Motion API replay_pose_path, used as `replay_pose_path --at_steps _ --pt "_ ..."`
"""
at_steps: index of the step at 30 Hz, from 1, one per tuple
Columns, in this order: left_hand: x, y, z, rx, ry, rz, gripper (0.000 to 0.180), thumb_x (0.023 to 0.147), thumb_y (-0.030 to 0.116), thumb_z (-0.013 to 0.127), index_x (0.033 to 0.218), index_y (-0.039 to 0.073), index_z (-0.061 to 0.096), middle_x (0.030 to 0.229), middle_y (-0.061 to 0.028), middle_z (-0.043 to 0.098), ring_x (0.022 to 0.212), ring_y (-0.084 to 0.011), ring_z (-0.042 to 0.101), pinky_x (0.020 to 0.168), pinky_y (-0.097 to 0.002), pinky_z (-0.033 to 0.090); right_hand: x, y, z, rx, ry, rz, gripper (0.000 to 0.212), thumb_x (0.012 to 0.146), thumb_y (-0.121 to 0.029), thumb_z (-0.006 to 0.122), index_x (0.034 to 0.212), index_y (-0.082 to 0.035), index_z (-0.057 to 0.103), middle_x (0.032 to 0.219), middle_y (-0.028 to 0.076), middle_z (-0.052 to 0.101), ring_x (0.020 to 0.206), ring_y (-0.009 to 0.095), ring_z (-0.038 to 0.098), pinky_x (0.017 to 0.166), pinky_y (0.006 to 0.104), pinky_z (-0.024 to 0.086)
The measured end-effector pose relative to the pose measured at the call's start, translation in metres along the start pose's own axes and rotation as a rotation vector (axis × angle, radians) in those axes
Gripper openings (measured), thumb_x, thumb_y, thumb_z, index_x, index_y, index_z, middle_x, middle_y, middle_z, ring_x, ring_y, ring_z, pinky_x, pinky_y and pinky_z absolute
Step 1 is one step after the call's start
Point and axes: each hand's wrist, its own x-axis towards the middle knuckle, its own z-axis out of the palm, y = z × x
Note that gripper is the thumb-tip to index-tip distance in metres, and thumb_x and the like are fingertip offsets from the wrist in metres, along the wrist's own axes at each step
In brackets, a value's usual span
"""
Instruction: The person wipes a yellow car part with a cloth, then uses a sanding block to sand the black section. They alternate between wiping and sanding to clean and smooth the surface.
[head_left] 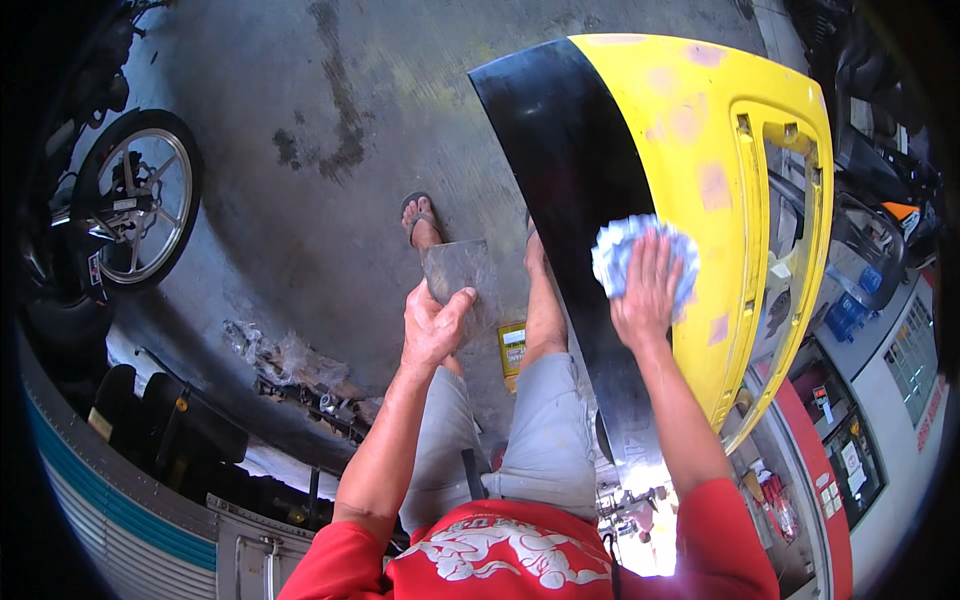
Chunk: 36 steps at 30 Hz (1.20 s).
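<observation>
Panel: yellow and black, pinkish patches on the yellow; beneath the right hand, to the right of the left hand.
Cloth: bunched, white-blue, on the panel where black meets yellow.
Right hand: fingers extended, flat over the cloth.
Left hand: left of the panel, pinching a greyish sheet.
Floor: grey, dark-stained left of the panel.
Room: motorcycle wheel well left of the panel.

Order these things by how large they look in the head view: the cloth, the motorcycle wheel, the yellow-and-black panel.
1. Yellow-and-black panel
2. Motorcycle wheel
3. Cloth, partly covered by the right hand
</observation>
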Motion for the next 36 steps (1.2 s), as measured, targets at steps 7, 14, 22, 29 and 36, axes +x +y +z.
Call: replay_pose_path --at_steps 7,14,22,29,36 --pt "0.034 0.004 -0.036 -0.083 0.052 0.054 0.031 0.095 0.015 0.075 0.120 -0.003 0.073 0.103 -0.0107 0.079 0.093 -0.0191 0.073 0.087 -0.0379 0.059 0.329 -0.092 -0.063 -0.082 0.425 -0.230 0.073 0.102 -0.043 0.068 0.162 -0.003 0.053 0.172 0.015 0.050 0.163 0.033 0.040 0.132 0.0595 0.026" --pt "0.032 0.009 -0.065 -0.044 0.153 0.038 0.030 0.096 0.013 0.075 0.121 -0.003 0.074 0.105 -0.0098 0.080 0.096 -0.0171 0.074 0.088 -0.0361 0.059 0.240 -0.157 -0.030 -0.016 0.268 -0.645 0.080 0.090 -0.039 0.074 0.162 -0.008 0.057 0.179 0.008 0.043 0.169 0.027 0.031 0.138 0.0528 0.019" --pt "0.045 -0.011 -0.054 -0.275 0.178 -0.039 0.025 0.097 0.009 0.075 0.118 -0.003 0.075 0.102 -0.0068 0.081 0.092 -0.0154 0.074 0.087 -0.0339 0.060 0.299 -0.085 -0.076 -0.070 0.272 -0.341 0.078 0.096 -0.023 0.065 0.170 -0.006 0.045 0.179 0.012 0.041 0.169 0.031 0.029 0.137 0.0560 0.018" --pt "0.065 0.024 -0.013 -0.395 0.198 0.108 0.023 0.097 0.012 0.079 0.116 -0.001 0.077 0.101 -0.0051 0.081 0.091 -0.0132 0.072 0.085 -0.0326 0.058 0.156 -0.088 -0.045 0.169 0.001 -0.491 0.073 0.101 -0.032 0.065 0.169 -0.008 0.048 0.182 0.011 0.037 0.171 0.031 0.027 0.138 0.0566 0.014" --pt "0.067 0.053 -0.016 -0.262 0.213 0.143 0.023 0.098 0.009 0.077 0.117 -0.003 0.076 0.104 -0.0053 0.081 0.094 -0.0145 0.072 0.088 -0.0329 0.058 0.269 -0.110 -0.047 0.022 0.310 -0.480 0.073 0.094 -0.041 0.068 0.161 -0.015 0.057 0.172 0.004 0.051 0.164 0.026 0.038 0.134 0.0553 0.022"
